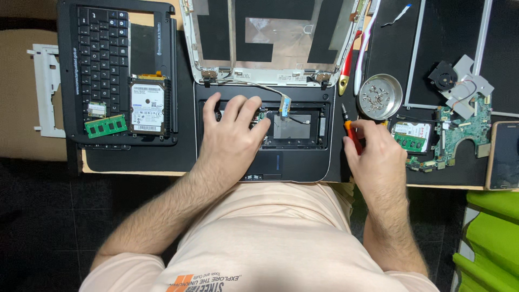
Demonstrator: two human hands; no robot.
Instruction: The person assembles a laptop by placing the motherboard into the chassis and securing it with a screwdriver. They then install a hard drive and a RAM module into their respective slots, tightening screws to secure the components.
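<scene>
My left hand (233, 130) lies flat, fingers spread, on the left part of an opened black laptop base (303, 157) with its keyboard removed. A flat cable with a blue and yellow end (284, 105) runs from the bare screen lid (270, 38) into the base. My right hand (376, 154) is curled around a small screwdriver with an orange handle (350, 130), its dark tip pointing away from me, just right of the laptop base.
A removed keyboard frame (102, 48) at the left carries a hard drive (147, 107) and green memory stick (105, 126). A round metal dish of screws (380, 96), second drive (412, 135), green circuit board (459, 130), fan (444, 75) and phone (505, 154) lie right.
</scene>
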